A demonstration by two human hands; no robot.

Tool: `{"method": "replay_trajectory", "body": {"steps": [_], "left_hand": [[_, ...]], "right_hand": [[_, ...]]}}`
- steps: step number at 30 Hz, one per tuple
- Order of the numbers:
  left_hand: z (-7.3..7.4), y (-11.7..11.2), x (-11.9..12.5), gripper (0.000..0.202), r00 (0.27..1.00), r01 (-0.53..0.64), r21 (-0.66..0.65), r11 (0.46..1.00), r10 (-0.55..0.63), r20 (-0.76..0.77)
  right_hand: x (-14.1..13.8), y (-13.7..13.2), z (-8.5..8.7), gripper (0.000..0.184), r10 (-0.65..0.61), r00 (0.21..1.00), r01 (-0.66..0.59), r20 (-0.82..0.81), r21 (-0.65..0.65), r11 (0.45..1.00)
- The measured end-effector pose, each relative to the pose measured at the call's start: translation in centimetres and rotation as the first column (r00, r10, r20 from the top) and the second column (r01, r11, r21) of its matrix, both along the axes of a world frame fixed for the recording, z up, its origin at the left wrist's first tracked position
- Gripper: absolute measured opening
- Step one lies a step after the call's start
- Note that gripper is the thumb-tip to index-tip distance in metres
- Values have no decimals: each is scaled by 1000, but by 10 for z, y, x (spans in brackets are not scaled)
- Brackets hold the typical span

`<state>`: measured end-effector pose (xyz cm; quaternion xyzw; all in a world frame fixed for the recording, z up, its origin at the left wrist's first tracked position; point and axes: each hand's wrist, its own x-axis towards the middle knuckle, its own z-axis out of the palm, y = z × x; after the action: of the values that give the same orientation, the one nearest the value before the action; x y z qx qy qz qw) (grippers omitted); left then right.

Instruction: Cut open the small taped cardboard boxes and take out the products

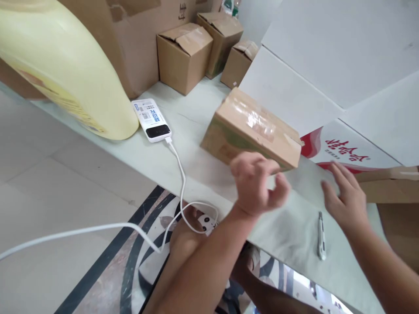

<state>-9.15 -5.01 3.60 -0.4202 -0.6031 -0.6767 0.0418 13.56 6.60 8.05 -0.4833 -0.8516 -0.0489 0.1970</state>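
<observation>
A small taped cardboard box (252, 127) lies tilted on the pale table (183, 117). My left hand (257, 183) hovers just in front of its near edge, fingers loosely curled and apart, holding nothing. My right hand (345, 198) rests flat on the table to the right of the box, fingers stretched out. A white utility knife (321, 236) lies on the table between the two hands, near the front edge, untouched.
A big yellow jug (65, 65) stands at the left. A white power bank (151, 120) with a white cable (178, 174) lies beside it. Several brown cartons (185, 56) stand at the back. White sheets and a red-printed flattened box (343, 150) lie at right.
</observation>
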Motion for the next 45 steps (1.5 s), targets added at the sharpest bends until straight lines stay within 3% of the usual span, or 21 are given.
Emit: {"method": "replay_trajectory", "body": {"steps": [2, 4, 5, 7, 10, 13, 16, 19, 24, 29, 35, 39, 41, 45], "left_hand": [[-4, -1, -25, 24, 961, -267, 168, 949, 249, 121], [-8, 1, -45, 38, 916, -348, 132, 928, 307, 257], [-9, 3, -52, 40, 909, -325, 115, 939, 277, 312], [-11, 10, -56, 41, 925, -172, 87, 981, 130, 356], [-13, 23, -48, 42, 947, 69, 16, 998, -70, 315], [-16, 35, -35, 41, 959, 132, -51, 990, -114, 260], [-16, 42, -24, 35, 970, 75, -48, 996, -62, 236], [-12, 45, -15, 31, 968, 46, -36, 998, -36, 249], [-6, 51, 13, 39, 935, 193, -11, 981, -181, 303], [-5, 62, 53, 41, 954, 189, -40, 981, -174, 243], [-7, 56, 75, 24, 890, 204, 253, 946, -287, 354], [-3, 47, 70, 24, 817, 335, 271, 902, -422, 393], [-1, 47, 67, 30, 773, 403, 240, 883, -469, 427], [-1, 52, 67, 49, 652, 545, 217, 810, -572, 499]], "right_hand": [[63, -21, -23, 62, -227, 969, 215, -97, -122, 969], [105, -48, -50, 61, -332, 935, 302, -128, -204, 931], [115, -62, -65, 60, -343, 929, 304, -141, -238, 922], [118, -86, -91, 54, -326, 926, 267, -188, -284, 921], [93, -105, -121, 47, -230, 933, 136, -276, -320, 938], [64, -106, -134, 45, -106, 935, -12, -338, -329, 944], [51, -100, -134, 45, -112, 906, -46, -407, -359, 932], [55, -94, -129, 50, -132, 854, -113, -503, -427, 897], [75, -80, -122, 64, -225, 707, -205, -671, -499, 842], [78, -55, -113, 78, -268, 595, -193, -758, -458, 868], [95, -58, -104, 57, -243, 513, -156, -823, -368, 917], [115, -75, -98, 41, -285, 388, -154, -876, -367, 918], [121, -80, -93, 33, -377, 408, -111, -832, -455, 884], [123, -79, -86, 32, -460, 544, -6, -701, -552, 834]]}}
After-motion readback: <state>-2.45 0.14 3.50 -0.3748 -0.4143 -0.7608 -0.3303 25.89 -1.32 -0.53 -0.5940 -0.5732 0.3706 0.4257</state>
